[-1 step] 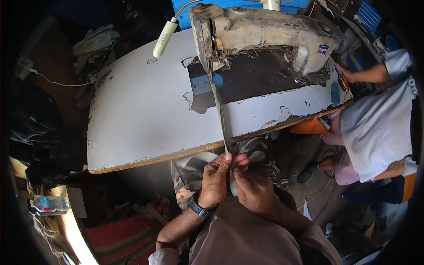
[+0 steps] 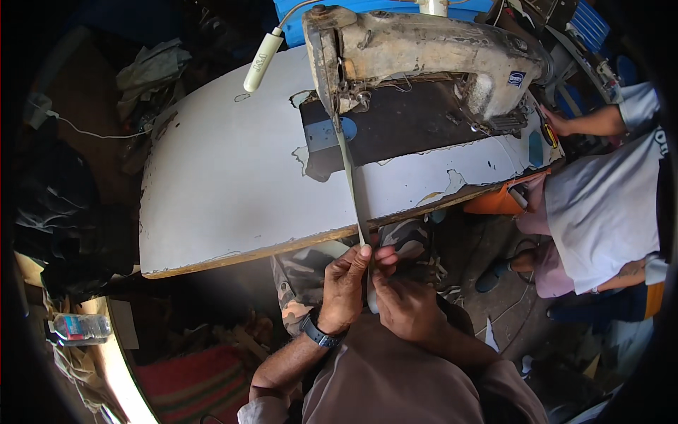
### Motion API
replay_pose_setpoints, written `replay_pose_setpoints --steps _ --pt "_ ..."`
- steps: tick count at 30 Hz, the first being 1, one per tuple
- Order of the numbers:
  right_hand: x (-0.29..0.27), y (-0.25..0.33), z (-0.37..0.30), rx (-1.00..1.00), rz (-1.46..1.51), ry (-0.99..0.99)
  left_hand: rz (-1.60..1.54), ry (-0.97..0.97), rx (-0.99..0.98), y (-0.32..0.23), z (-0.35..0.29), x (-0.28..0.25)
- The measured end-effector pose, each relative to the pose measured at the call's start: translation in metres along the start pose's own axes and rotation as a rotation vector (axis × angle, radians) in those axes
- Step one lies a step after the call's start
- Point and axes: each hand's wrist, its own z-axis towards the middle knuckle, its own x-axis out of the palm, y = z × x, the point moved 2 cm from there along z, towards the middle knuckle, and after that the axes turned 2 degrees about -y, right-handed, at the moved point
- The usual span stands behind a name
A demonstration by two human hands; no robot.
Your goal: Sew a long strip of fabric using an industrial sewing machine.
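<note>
A narrow grey-green fabric strip [image 2: 352,185] runs from under the needle area of a worn sewing machine [image 2: 424,49], across the table's front edge, and down to my hands. My left hand [image 2: 345,288], with a dark watch on its wrist, pinches the strip with the thumb on top, just off the edge. Close beside it, my right hand [image 2: 406,300] is closed on the strip's lower part, its fingertips pressed together. The strip's end is hidden between and below the hands.
The white-topped table [image 2: 219,177] has chipped edges. A pale lamp [image 2: 263,60] hangs left of the machine head. At right another person [image 2: 607,205] stands with a hand near the machine's far end. A plastic bottle [image 2: 83,328] lies at lower left, and an orange piece [image 2: 498,201] hangs by the table's edge.
The person at the right has shifted slightly. My hands and the strip look the same.
</note>
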Motion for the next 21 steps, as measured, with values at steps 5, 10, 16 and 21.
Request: replay_pose_setpoints --steps 5,10,16,21 --pt "-0.009 -0.014 0.012 -0.043 0.157 -0.003 0.251 -0.168 0.132 0.000 -0.006 -0.015" --pt "-0.095 -0.147 0.024 0.262 -0.172 -0.415 0.209 -0.253 0.182 0.008 -0.008 -0.036" --pt "-0.179 -0.263 0.035 0.314 -0.779 -0.543 0.120 -0.236 0.075 0.007 0.003 -0.030" --pt "-0.171 -0.274 0.042 0.262 -0.865 -0.245 0.079 -0.177 0.097 -0.006 0.002 -0.022"
